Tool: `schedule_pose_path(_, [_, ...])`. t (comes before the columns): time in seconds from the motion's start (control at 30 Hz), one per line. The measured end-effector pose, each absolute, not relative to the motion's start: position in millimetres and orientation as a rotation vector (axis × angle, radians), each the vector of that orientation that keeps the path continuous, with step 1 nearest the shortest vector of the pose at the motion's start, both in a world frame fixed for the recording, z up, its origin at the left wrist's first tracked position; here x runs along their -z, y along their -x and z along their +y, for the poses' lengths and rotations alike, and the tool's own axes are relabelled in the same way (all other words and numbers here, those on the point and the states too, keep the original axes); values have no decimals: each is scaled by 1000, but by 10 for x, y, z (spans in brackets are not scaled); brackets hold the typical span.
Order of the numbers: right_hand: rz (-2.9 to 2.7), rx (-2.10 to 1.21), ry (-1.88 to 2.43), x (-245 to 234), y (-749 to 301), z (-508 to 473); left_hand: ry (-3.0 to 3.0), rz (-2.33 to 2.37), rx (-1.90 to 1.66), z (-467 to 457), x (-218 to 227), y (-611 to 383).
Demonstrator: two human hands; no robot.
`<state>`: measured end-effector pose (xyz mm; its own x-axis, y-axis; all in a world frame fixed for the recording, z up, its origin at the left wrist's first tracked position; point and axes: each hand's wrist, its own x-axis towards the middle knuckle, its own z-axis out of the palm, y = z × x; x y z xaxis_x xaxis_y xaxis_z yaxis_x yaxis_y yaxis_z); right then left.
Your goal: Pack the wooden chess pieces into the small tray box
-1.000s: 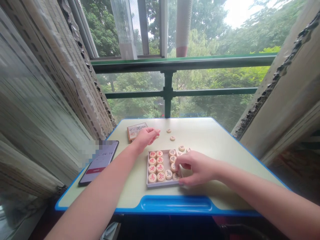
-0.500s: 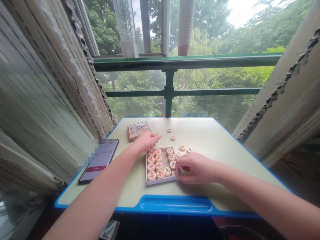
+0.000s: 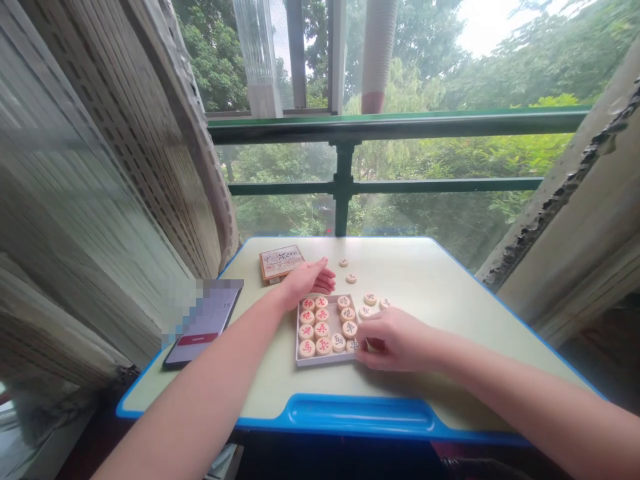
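My left hand (image 3: 316,277) is just beyond an open shallow box (image 3: 299,357), fingers stretched out, thumb apart, with nothing visible in it. The box holds Chinese chess pieces: red-marked ones such as a piece (image 3: 324,346) in two left columns, black-marked ones such as a piece (image 3: 349,329) along the right. A gap shows between them at the top middle. My right hand (image 3: 393,339) is curled at the box's lower right edge, fingertips on its wall beside the corner piece (image 3: 353,346). Its grip is partly hidden.
Two loose pieces (image 3: 351,278) lie farther back; several more (image 3: 370,299) sit right of the box. The box lid (image 3: 281,262) lies behind my left wrist. A phone (image 3: 200,327) rests at the table's left. The table (image 3: 440,393) has a blue rim and front groove.
My left hand has shifted slightly right and its fingers have stretched out, covering a loose piece that was visible beside it. My right hand stays at the box edge. The camera view has shifted slightly.
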<state>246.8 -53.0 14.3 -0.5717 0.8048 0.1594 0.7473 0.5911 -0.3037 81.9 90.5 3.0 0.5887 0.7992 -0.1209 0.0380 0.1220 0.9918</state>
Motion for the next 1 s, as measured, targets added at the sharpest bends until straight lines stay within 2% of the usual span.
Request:
schedule_pose_path(0.27, [-2506, -116, 1404, -66, -2488, -480, -1498, 1015, -985, 1100, 66, -772])
schedule_pose_path(0.47, [-2487, -252, 1341, -228, -2443, -429, -1585, 1031, -950, 1187, 201, -762])
schedule_pose_path(0.73, [-2601, -221, 1664, -605, -2169, -149, -1642, 1023, -955, 1232, 282, -773])
schedule_pose_path(1.0, [-2665, -320, 1774, -588, -2085, -113, -1585, 1028, -943, 1294, 311, -795])
